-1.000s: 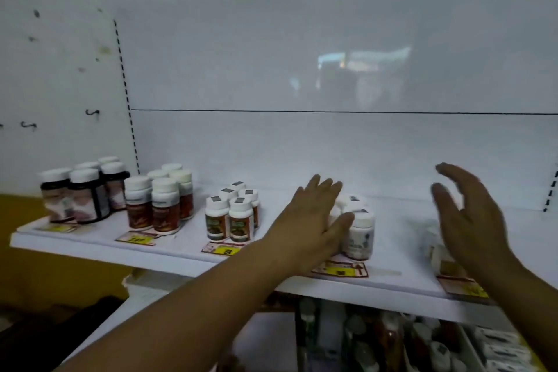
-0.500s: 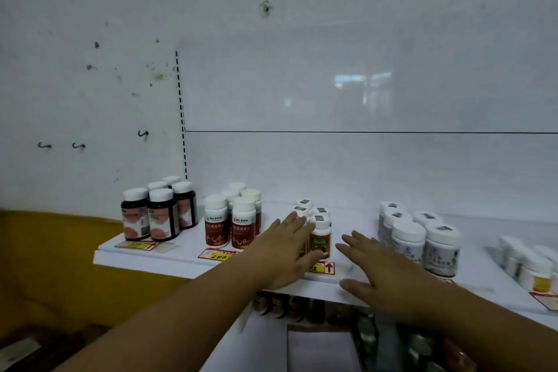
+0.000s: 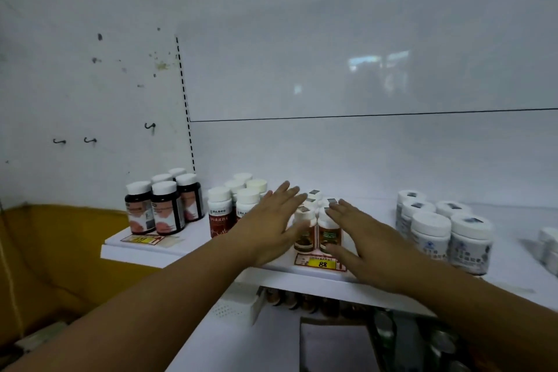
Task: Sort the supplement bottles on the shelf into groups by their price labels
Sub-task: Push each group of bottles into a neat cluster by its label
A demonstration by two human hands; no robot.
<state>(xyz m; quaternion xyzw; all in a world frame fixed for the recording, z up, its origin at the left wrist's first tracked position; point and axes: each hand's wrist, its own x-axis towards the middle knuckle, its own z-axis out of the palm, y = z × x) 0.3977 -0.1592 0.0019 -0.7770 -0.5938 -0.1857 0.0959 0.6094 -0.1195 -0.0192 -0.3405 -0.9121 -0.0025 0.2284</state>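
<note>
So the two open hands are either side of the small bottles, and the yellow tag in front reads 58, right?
Not quite: the yellow tag reads 88, not 58, as the head view shows. The rest holds: the left hand and right hand flank the small bottles, both open.

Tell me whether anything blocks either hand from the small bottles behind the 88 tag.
Nothing visible does. The left hand and right hand, fingers straight, flank the small bottles directly, seemingly touching their sides; no other bottle sits between.
</note>
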